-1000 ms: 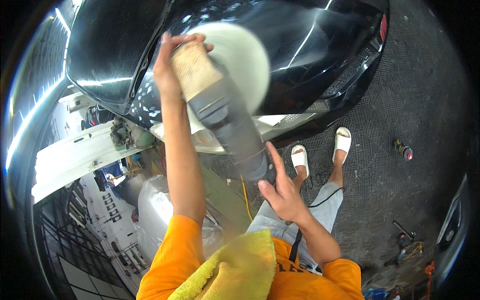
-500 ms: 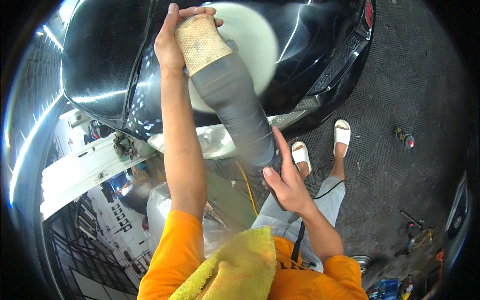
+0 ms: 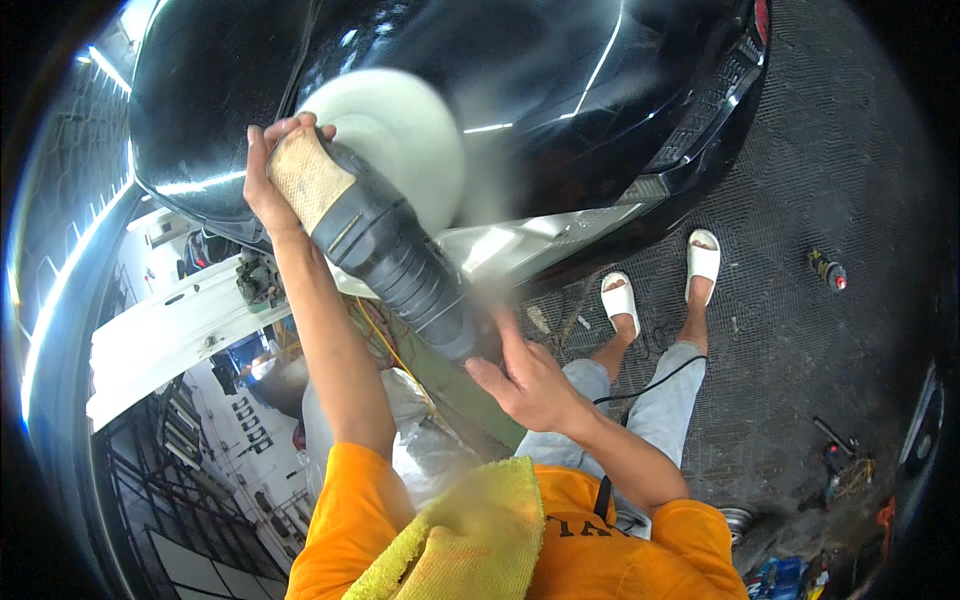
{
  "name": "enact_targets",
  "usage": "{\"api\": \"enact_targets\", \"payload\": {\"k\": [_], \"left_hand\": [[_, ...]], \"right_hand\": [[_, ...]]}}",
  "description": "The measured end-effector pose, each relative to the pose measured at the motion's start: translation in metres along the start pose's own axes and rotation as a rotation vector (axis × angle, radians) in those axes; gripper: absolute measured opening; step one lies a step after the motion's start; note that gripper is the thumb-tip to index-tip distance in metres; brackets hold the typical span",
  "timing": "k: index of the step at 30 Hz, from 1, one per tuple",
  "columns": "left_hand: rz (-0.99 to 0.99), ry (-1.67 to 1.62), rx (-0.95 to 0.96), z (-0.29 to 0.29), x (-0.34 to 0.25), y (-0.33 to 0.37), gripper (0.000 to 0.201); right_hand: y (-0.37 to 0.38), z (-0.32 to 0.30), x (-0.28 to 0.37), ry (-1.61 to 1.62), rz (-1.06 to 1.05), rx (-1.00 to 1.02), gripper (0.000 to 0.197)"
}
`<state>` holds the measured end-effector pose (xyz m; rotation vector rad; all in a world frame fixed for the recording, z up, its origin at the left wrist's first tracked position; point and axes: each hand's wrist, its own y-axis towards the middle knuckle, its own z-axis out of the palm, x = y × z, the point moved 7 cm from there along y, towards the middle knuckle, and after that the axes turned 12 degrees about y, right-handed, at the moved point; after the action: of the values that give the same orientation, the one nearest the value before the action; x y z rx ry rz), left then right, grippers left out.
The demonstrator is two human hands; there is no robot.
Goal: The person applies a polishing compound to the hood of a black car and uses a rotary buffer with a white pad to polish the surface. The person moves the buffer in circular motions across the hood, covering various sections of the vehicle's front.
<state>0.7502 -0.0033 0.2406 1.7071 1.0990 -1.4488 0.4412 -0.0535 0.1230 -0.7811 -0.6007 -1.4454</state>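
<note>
A black car polisher (image 3: 392,250) lies slantwise between my hands, its round pale pad (image 3: 415,140) blurred against the glossy black car panel (image 3: 540,80). My left hand (image 3: 268,185) is wrapped round the tan, textured head of the tool. Lower down, my right hand (image 3: 540,388) closes on the rear handle, thumb and forefinger visible; a blur hides part of that grip. Beside the pad's near edge runs a car headlight (image 3: 530,240). The polisher's dark cord (image 3: 650,380) trails across my right leg.
Several things surround me: a white panel (image 3: 180,345) at left, a plastic-wrapped object (image 3: 420,410) near my waist, and a yellow towel (image 3: 460,530) hanging at my chest. On the dark floor mat at right stand a small bottle (image 3: 828,270) and a tool with wires (image 3: 840,470).
Both hands have carried the polisher left and somewhat nearer across the black panel, and it now slants more. The pad has come away from the panel's middle. Both grips stay closed.
</note>
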Motion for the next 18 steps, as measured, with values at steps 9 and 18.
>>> {"api": "enact_targets", "payload": {"k": [9,18], "left_hand": [[0.022,0.003,-0.192,-0.089,0.009,-0.061,0.045],[0.023,0.008,-0.16,-0.026,0.014,-0.047,0.048]], "right_hand": [[0.001,0.04,-0.025,-0.054,0.037,0.126,0.09],[-0.012,0.011,-0.012,-0.101,0.073,-0.005,0.1]]}}
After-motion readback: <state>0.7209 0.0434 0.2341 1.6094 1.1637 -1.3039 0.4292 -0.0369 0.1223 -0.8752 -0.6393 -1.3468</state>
